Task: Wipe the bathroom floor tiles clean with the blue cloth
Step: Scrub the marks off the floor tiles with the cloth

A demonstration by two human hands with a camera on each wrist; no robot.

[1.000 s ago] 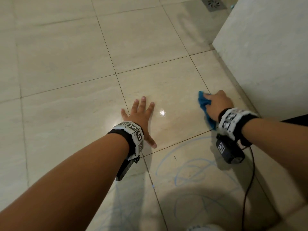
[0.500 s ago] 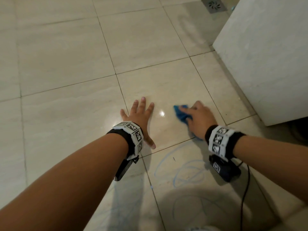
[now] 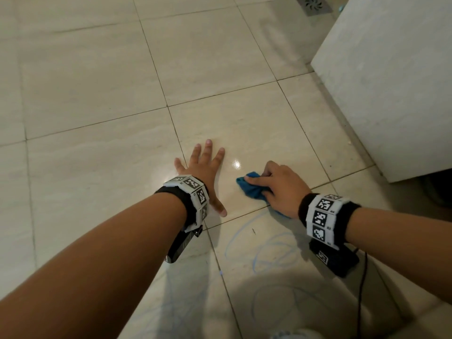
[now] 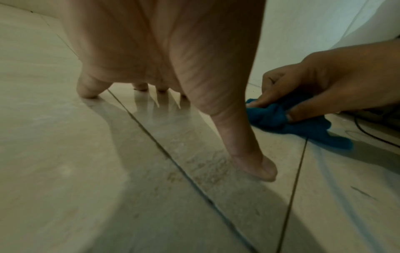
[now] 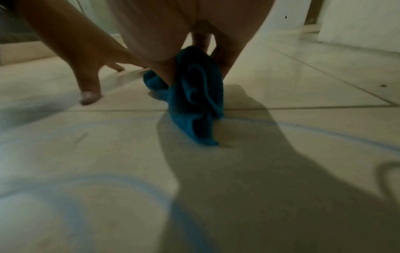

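Blue, bunched terry cloth (image 3: 253, 189) is gripped in the right hand (image 3: 281, 189), whose fingers are curled round it with the thumb pinching one fold, and it is pressed onto the glossy cream floor tiles (image 3: 97, 167). Since a second ago the cloth has been carried from beside the white panel wall (image 3: 391, 94), which now lies well apart from the right hand on its outer side, across to a spot just beside the left hand (image 3: 201, 172); a sideways stroke over that tile is judged to have been made. The left hand has stayed flat on the floor, fingers spread and straight, nothing held, and is taken to be a brace. Pale blue scribbled lines (image 3: 266, 250) are seen on the tile nearer the body than the right hand, with the cloth's trailing edge just over the grout line (image 3: 247, 215) that borders them. These marks appear unwiped, so the main part of the task is judged still to be done. No container is seen; a metal floor drain (image 3: 313, 4) lies far beyond both hands.
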